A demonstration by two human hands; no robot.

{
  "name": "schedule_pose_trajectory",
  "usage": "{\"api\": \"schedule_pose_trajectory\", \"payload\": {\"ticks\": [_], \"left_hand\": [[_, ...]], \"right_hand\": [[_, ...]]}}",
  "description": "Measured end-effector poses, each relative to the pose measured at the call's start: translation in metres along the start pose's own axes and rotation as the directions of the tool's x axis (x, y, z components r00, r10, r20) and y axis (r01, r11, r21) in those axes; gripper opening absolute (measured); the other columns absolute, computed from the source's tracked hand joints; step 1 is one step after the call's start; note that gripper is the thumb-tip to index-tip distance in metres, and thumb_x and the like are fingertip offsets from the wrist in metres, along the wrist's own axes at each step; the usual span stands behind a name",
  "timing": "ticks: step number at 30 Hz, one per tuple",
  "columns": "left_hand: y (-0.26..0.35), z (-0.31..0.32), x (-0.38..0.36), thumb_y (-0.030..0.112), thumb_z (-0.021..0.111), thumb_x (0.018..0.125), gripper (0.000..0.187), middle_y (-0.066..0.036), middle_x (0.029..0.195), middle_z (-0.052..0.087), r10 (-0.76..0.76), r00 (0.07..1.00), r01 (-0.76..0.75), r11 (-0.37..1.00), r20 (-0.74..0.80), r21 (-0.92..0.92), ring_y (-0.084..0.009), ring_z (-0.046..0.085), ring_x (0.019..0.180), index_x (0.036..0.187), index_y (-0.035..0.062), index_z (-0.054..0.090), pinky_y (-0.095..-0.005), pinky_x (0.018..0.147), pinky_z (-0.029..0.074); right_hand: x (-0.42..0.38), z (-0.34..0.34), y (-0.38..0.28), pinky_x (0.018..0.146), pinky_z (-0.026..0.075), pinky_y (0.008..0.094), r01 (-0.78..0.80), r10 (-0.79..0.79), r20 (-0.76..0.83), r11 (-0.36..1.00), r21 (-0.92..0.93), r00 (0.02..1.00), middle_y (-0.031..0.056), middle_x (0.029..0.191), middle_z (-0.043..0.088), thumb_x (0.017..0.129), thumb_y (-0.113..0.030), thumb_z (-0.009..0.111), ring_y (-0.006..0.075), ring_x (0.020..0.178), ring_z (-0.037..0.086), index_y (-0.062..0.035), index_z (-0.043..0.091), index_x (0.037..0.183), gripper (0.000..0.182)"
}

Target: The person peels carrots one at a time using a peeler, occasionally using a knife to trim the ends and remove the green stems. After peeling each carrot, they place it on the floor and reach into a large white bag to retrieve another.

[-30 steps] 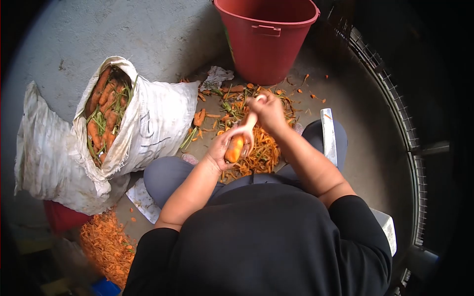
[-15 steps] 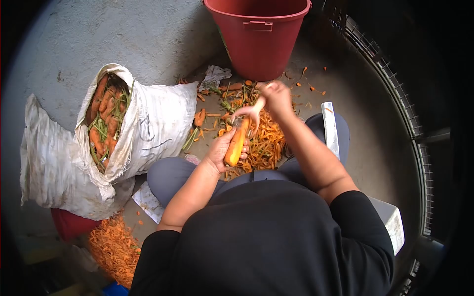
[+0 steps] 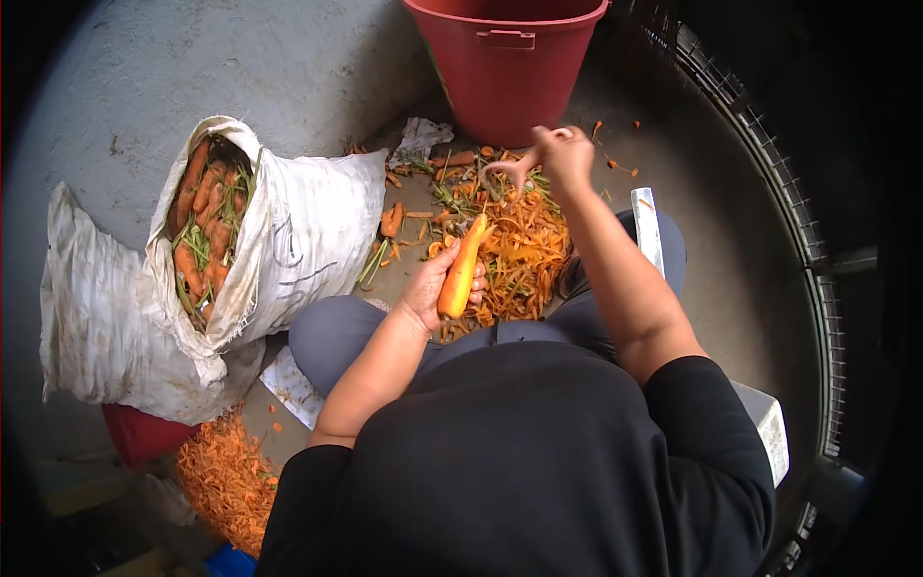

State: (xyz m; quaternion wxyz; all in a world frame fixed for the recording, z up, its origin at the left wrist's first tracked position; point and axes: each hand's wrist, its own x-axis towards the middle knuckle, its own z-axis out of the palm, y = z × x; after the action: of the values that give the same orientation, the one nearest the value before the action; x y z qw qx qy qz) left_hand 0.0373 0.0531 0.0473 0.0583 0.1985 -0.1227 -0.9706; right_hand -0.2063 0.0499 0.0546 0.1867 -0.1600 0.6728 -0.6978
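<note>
A partly peeled carrot [image 3: 461,274] rests in my left hand [image 3: 430,288], its thick end toward me and its thin tip pointing away. The fingers wrap round it from below. My right hand [image 3: 565,159] grips a pale pink Y-shaped peeler [image 3: 519,169], raised beyond the carrot's tip and apart from it. Under both hands a heap of orange peelings [image 3: 527,252] with green stem bits covers the floor between my legs.
To the left lies an open white sack [image 3: 317,221] of unpeeled carrots [image 3: 204,216], against another white sack [image 3: 91,308]. Ahead stands a red bin [image 3: 519,87]. More peelings [image 3: 226,481] lie at lower left. A long whitish blade-like object [image 3: 648,231] rests by my right leg.
My right hand with the peeler has moved away from me, off the carrot's tip and slightly right. My left hand holds the carrot in nearly the same place.
</note>
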Motion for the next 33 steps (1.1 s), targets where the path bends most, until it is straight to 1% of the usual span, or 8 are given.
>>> {"api": "schedule_pose_trajectory", "payload": {"ticks": [6,8,10,14,23,28,30,33], "left_hand": [[0.002,-0.015,0.010,0.037,0.037,0.091,0.037,-0.007,0.081,0.051,-0.001,1.000,0.000,0.999,-0.015,-0.049,-0.0158,0.050,0.070,0.113,0.0086,0.045,-0.0274,0.057,0.045],[0.001,-0.011,0.011,0.037,0.036,0.091,0.036,-0.009,0.082,0.054,0.031,0.999,-0.030,0.999,0.012,-0.011,-0.0168,0.053,0.071,0.109,0.0077,0.047,-0.0279,0.056,0.046],[-0.001,-0.011,0.009,0.035,0.035,0.091,0.035,-0.010,0.083,0.054,0.046,0.998,-0.043,0.996,-0.046,0.076,-0.0177,0.053,0.071,0.109,0.0073,0.047,-0.0277,0.056,0.045],[-0.002,-0.004,0.005,0.034,0.035,0.092,0.035,-0.007,0.077,0.047,-0.012,0.999,0.010,0.999,-0.038,-0.049,-0.0170,0.046,0.067,0.113,0.0074,0.044,-0.0275,0.057,0.043],[-0.002,-0.039,0.019,0.031,0.038,0.091,0.033,-0.011,0.096,0.055,0.081,0.983,-0.062,0.991,0.163,-0.119,-0.0178,0.058,0.083,0.108,0.0042,0.047,-0.0358,0.065,0.053],[-0.003,-0.007,0.011,0.032,0.035,0.092,0.031,-0.007,0.080,0.046,0.007,0.998,-0.011,0.998,-0.067,-0.064,-0.0170,0.048,0.066,0.107,0.0069,0.044,-0.0261,0.053,0.046],[-0.005,-0.010,0.008,0.035,0.036,0.091,0.035,-0.006,0.081,0.043,-0.007,1.000,0.006,0.997,-0.006,-0.075,-0.0151,0.044,0.069,0.112,0.0074,0.041,-0.0245,0.056,0.042],[-0.002,-0.004,0.008,0.034,0.036,0.091,0.034,-0.006,0.081,0.044,0.020,0.998,-0.022,0.999,-0.054,-0.042,-0.0154,0.045,0.069,0.113,0.0080,0.041,-0.0256,0.056,0.043]], "right_hand": [[-0.071,0.004,-0.016,0.036,0.034,0.0222,-0.226,0.145,0.434,0.964,0.140,0.889,0.0015,0.058,0.049,0.072,-0.009,0.066,0.0089,0.044,0.045,-0.0057,0.047,0.071,0.020],[-0.093,0.009,-0.007,0.037,0.035,0.0219,-0.098,-0.044,0.605,0.975,0.200,0.795,0.0013,0.058,0.049,0.073,-0.011,0.066,0.0095,0.043,0.045,-0.0053,0.048,0.072,0.019],[-0.070,0.010,-0.009,0.038,0.037,0.0216,-0.185,0.173,0.477,0.982,-0.022,0.862,0.0042,0.058,0.052,0.074,-0.013,0.066,0.0108,0.046,0.049,-0.0025,0.049,0.075,0.020],[0.007,-0.003,0.022,0.037,0.041,0.0235,-0.092,0.084,0.081,0.991,0.096,0.993,0.0076,0.064,0.053,0.073,-0.009,0.065,0.0119,0.046,0.050,-0.0011,0.047,0.079,0.021],[-0.099,0.015,-0.017,0.039,0.038,0.0206,-0.180,0.082,0.637,0.979,0.091,0.766,-0.0003,0.055,0.044,0.072,-0.010,0.068,0.0068,0.046,0.047,-0.0036,0.046,0.075,0.022],[-0.038,0.016,0.008,0.042,0.044,0.0246,-0.235,0.188,0.393,0.969,0.073,0.900,0.0067,0.063,0.053,0.071,-0.008,0.066,0.0134,0.050,0.053,0.0001,0.049,0.080,0.021],[0.005,0.004,0.027,0.042,0.044,0.0258,0.024,-0.015,0.130,0.998,-0.065,0.991,0.0079,0.065,0.055,0.070,-0.008,0.066,0.0140,0.051,0.053,-0.0010,0.048,0.074,0.020],[-0.001,0.000,0.002,0.043,0.043,0.0241,-0.124,0.101,0.166,0.983,0.134,0.981,0.0072,0.065,0.055,0.071,-0.009,0.066,0.0122,0.050,0.052,-0.0018,0.047,0.072,0.020]]}}
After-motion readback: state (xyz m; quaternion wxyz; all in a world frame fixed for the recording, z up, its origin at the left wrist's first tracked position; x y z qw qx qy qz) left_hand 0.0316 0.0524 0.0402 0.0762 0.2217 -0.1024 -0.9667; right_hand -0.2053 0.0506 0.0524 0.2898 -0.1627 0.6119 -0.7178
